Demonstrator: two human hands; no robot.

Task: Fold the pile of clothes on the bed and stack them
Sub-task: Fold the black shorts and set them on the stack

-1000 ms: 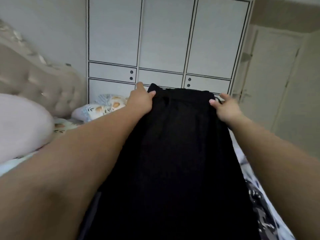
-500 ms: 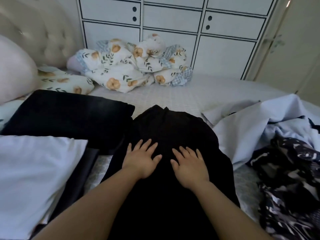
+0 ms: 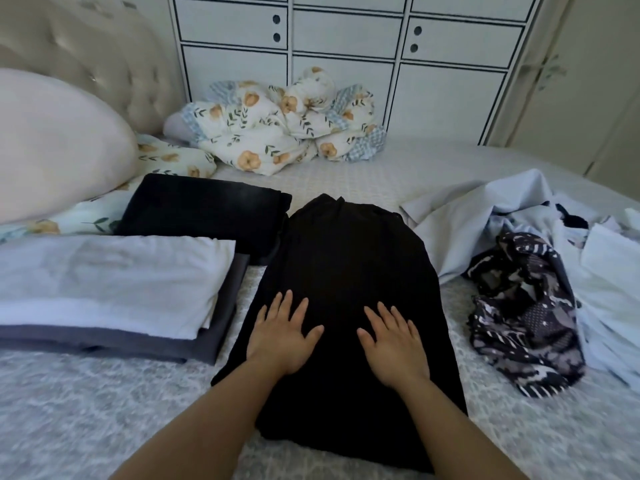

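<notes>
Black garment (image 3: pixel 346 271) lies spread on the bed (image 3: pixel 104 410) between stacks and unfolded pile (image 3: pixel 519 271), your left hand (image 3: pixel 282 336) and right hand (image 3: pixel 394 344) pressing flat, fingers spread; smoothing step, next likely fold it over.

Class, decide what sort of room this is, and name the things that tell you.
Most likely a bedroom: a beige tufted headboard, a crumpled floral duvet on the grey patterned bedspread, and a white panelled wardrobe behind.

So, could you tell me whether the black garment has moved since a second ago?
Yes. The black garment was held up in front of the wardrobe; it has come down flat onto the bed.
</notes>
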